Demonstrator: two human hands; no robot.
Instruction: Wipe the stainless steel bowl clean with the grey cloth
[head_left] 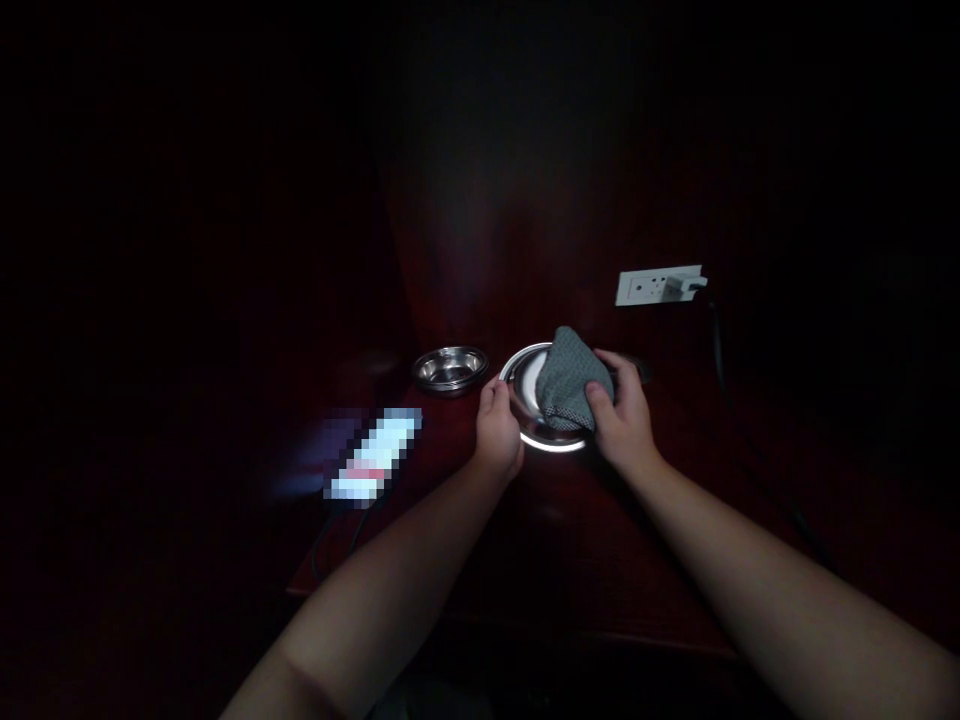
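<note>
My left hand [499,428] grips the left rim of a shiny metal plate [527,385], its thumb along the edge. A grey-green cloth [571,380] covers the plate's right part. My right hand [624,415] is closed round that cloth at the plate's right side, thumb on top and fingers behind. Both hands hold the plate tilted a little above the dark red table. Just left of the plate, metal bowls [450,370], seemingly stacked, rest on the table. The far right of the plate is hidden by the cloth and my right hand.
A lit phone [375,455], its screen blurred, lies at the left with a cable below it. On the back wall a white socket panel [637,288] holds a plug, with a dark cord [718,345] hanging down. The table's front edge [637,637] runs below. Surroundings are very dark.
</note>
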